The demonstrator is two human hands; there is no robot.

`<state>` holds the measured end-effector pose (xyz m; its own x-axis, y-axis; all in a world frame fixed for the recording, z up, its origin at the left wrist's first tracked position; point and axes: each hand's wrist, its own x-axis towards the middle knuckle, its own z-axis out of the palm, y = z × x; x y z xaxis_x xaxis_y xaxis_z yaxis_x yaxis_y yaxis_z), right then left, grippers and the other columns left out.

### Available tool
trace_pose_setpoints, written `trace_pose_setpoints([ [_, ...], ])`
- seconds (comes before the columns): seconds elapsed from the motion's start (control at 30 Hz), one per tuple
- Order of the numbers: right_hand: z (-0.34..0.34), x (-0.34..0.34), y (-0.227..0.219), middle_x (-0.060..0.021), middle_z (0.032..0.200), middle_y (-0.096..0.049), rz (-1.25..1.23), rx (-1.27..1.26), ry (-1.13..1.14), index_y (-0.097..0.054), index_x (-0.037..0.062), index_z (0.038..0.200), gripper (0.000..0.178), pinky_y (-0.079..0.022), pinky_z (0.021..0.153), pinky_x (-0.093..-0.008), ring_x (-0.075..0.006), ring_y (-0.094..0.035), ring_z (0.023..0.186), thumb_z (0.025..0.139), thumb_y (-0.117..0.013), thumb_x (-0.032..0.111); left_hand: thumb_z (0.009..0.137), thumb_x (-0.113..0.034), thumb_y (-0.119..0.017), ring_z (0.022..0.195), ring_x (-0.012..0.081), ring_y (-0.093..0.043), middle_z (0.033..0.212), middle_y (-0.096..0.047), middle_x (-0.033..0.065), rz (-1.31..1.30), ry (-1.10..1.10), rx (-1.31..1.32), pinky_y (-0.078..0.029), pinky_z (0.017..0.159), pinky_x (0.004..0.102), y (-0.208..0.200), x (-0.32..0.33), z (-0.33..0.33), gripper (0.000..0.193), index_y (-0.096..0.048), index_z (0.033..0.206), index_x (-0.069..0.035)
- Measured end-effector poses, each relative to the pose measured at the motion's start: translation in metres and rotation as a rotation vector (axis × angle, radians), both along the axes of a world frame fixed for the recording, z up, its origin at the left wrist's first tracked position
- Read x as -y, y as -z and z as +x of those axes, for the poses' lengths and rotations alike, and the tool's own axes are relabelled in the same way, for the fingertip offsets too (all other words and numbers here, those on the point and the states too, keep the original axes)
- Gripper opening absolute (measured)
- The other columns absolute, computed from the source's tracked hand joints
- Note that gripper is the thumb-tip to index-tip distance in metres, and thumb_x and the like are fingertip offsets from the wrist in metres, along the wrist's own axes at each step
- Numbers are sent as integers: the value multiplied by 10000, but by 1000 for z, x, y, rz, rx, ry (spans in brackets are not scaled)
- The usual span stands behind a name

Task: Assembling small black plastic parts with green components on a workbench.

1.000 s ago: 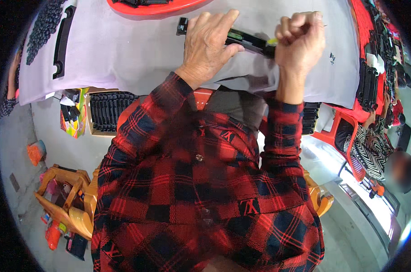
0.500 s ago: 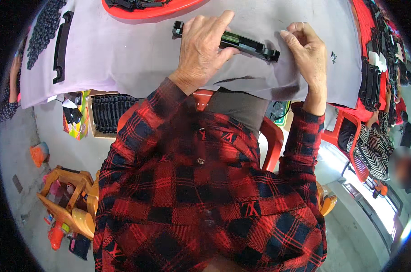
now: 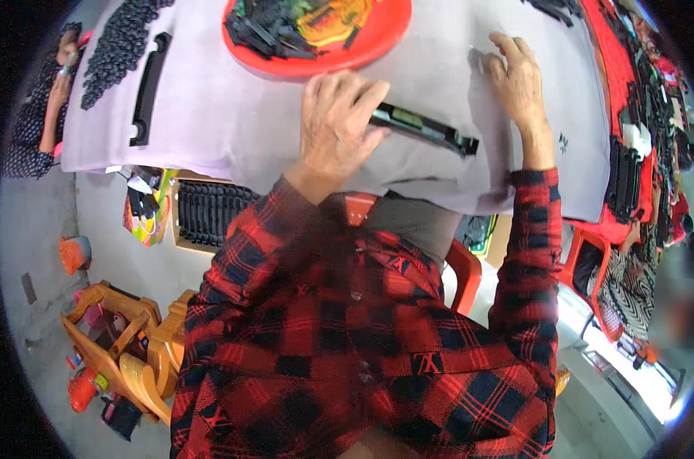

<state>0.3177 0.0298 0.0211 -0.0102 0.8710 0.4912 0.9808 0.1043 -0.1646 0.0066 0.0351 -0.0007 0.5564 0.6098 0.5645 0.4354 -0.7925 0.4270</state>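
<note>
My left hand (image 3: 338, 126) is closed round one end of a long, narrow black plastic part (image 3: 427, 127) and holds it slantwise over the cloth-covered table. A greenish, glossy stretch shows along its middle, and a small notched block ends it on the right. The hand hides the part's left end. Off to the right, my right hand (image 3: 520, 86) reaches forward over the table, apart from the part. Its thumb and fingers are bent and spaced, slightly blurred, with nothing visible between them. Beyond my left hand stands a red round tray (image 3: 274, 67) with loose black pieces (image 3: 266, 30).
A heap of small black pieces (image 3: 117, 50) and another long black part (image 3: 149, 92) lie at left. More black pieces (image 3: 557, 9) are at far right. Below the table edge is a box of black parts (image 3: 213, 214). Another person's arm (image 3: 52, 107) shows at far left.
The view has shifted, so more of the red tray shows. My right hand has moved forward, away from the part's end, and its fingers have spread. My left hand still grips the part.
</note>
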Motion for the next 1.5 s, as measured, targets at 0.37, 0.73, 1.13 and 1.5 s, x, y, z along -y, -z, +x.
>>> trace_pose_setpoints([
  [0.37,-114,-63,-19,-112,930,-670,-280,-297,-316,-684,13,1018,188,-520,740,-330,-236,-634,786,906,-700,164,704,-210,-809,921,292,-558,919,-566,79,-162,30,29,-414,832,410,10,5,-24,402,-676,1056,-69],
  [0.73,-148,-98,-16,-129,851,-708,-461,-66,-195,-678,76,964,379,-516,712,-457,-326,-683,833,776,-807,379,709,-193,-829,929,283,-570,952,-590,80,-175,56,112,-426,858,402,16,1,-31,440,-667,1089,-41],
  [1.13,-162,-12,-38,-78,778,-691,-211,-872,-293,-700,21,962,139,-524,671,-303,-83,-608,712,899,-684,143,909,1,-667,970,147,-593,1070,-578,67,-625,-43,685,-495,817,267,0,-6,-38,417,-580,1316,14],
  [1.5,-172,45,-28,-21,805,-686,-133,-1233,-185,-699,1,969,116,-497,670,-260,-56,-589,753,935,-663,106,963,-18,-615,727,60,-522,860,-600,-19,-939,98,600,-422,624,207,-21,4,-16,166,-684,1110,13],
])
